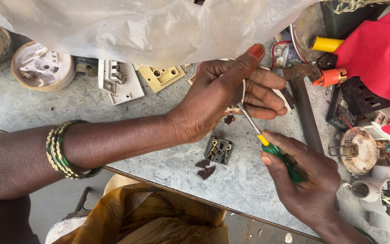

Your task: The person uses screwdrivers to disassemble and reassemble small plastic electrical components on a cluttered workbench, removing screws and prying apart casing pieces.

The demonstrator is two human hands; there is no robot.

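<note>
Screwdriver [271,147], green/yellow handle w/ a thin metal shaft, sits in the right hand [308,180]: fingers wrapped tight round the handle, thumb along the yellow collar. Shaft runs up-left from that grip, tip going into a pale round fitting [281,96] that the left hand [231,92] holds closed round it, thumb on top, fingers curled underneath; most of the fitting is hidden by the hand, so can't tell what the tip meets.

Biggest nearby: grey metal worktable [23,104] under both hands. White plastic sheet [150,27] hangs above the left hand's grip. Red cloth [380,54] up-right of the screwdriver grip. Dark hammer [305,108] lies just right of the shaft, handle passing behind the right hand. Round wooden base [41,68] far left of the left hand, white switch plate [120,81] and cream socket plate [161,77] betw. it and the hand. Green/gold bangles [64,149] on the left wrist. Small dark socket insert w/ brass contacts [219,150] lies on the table just left of the screwdriver grip, below the left hand. Dark broken bits [205,168] just below-left of the insert.
</note>
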